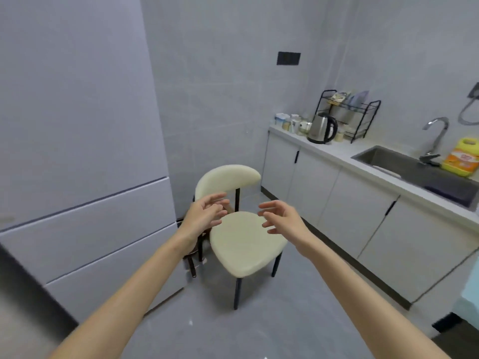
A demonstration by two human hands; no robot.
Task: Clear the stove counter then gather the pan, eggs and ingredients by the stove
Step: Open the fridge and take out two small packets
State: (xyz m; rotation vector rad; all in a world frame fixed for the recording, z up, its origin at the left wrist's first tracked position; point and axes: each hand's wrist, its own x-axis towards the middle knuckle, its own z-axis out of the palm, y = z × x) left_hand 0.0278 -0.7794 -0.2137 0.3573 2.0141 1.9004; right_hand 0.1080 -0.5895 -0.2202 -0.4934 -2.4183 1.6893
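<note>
Both my arms reach forward over the floor toward a cream chair. My left hand hovers in front of the chair's backrest, fingers loosely spread, holding nothing. My right hand hovers above the seat, fingers relaxed and apart, also empty. Neither hand touches the chair. No stove, pan or eggs are in view. On the counter at the right stand a steel kettle, several small jars and cups and a black wire rack holding packets.
A tall white fridge fills the left side. A dark small stool stands behind the chair. The sink with tap and a yellow detergent bottle lies at the right. White cabinets run below the counter.
</note>
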